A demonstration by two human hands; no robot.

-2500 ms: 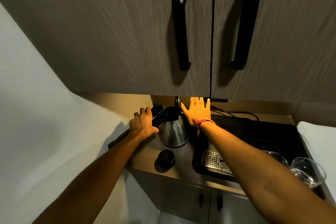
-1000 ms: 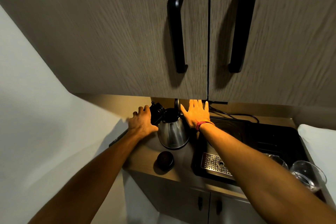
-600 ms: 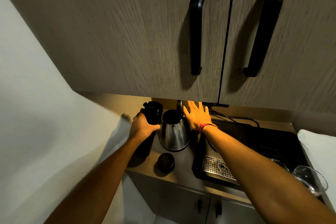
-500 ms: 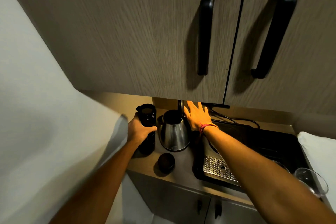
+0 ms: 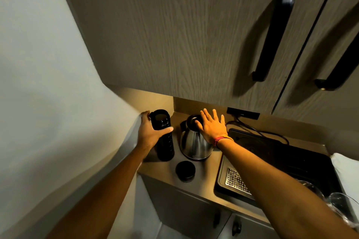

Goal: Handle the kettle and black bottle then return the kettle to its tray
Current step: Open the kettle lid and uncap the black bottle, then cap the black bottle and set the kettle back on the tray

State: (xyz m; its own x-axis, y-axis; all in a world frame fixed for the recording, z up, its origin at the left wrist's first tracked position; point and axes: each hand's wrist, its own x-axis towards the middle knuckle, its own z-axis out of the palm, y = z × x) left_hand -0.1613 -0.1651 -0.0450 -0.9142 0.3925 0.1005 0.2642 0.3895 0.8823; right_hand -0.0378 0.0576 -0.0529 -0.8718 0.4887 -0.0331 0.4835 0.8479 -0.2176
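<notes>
the shiny steel kettle [image 5: 195, 144] stands lidless on the bench [image 5: 206, 176], right hand [image 5: 211, 127] flat and spread over its rim. just beside it, the left hand [image 5: 150, 134] grips the upright, uncapped black bottle [image 5: 165, 141]; probably its cap [image 5: 185, 169] lies in front.

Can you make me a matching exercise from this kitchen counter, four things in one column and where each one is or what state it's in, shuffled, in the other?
Things:
1. black bottle
2. kettle
3. round black cap
4. perforated metal grate

Places or states:
A. lying loose on the counter, in front of the bottle and kettle
B. standing upright with its mouth open, left hand wrapped around it
C. set in the black tray, near its front edge
D. shiny steel, right hand resting open over its top

Pairs: 1-B, 2-D, 3-A, 4-C
</notes>
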